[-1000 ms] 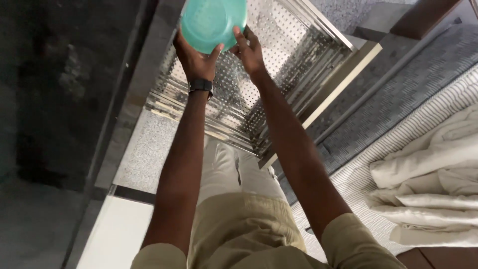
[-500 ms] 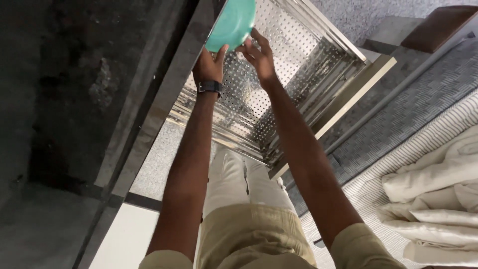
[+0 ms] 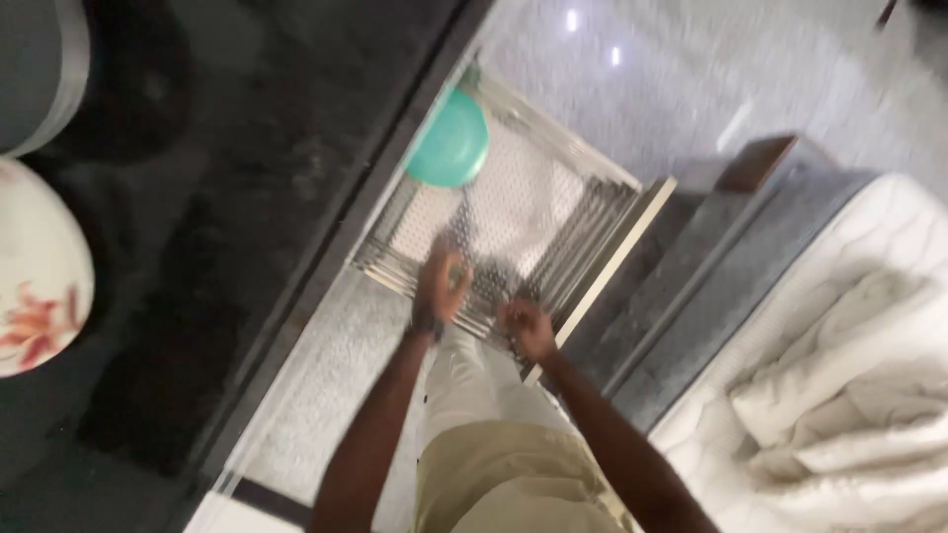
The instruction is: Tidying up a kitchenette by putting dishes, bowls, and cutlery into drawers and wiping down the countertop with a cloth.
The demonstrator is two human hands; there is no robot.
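Far to the left of the fingers, a white rounded vessel with a red flower print (image 3: 35,286) sits on the dark stone counter (image 3: 227,197), with a grey rounded object (image 3: 39,69) above it at the frame's corner. The left hand (image 3: 441,286), a dark watch band at its wrist, reaches forward on a nearly straight forearm and hovers over the near rail of the pulled-out steel wire basket (image 3: 513,222); its fingers are loosely curled and blurred, and they grip nothing that can be made out. Well beyond those fingertips, at the basket's far left corner against the counter edge, lies the green bowl (image 3: 449,143), tilted on its side and apart from both hands. Just to the right, the right hand (image 3: 526,328) is bent at the wrist and bunched almost into a fist over the basket's front edge; whether it touches the rail cannot be told. Further right of the fingers, a rumpled white blanket (image 3: 839,395) covers a mattress.
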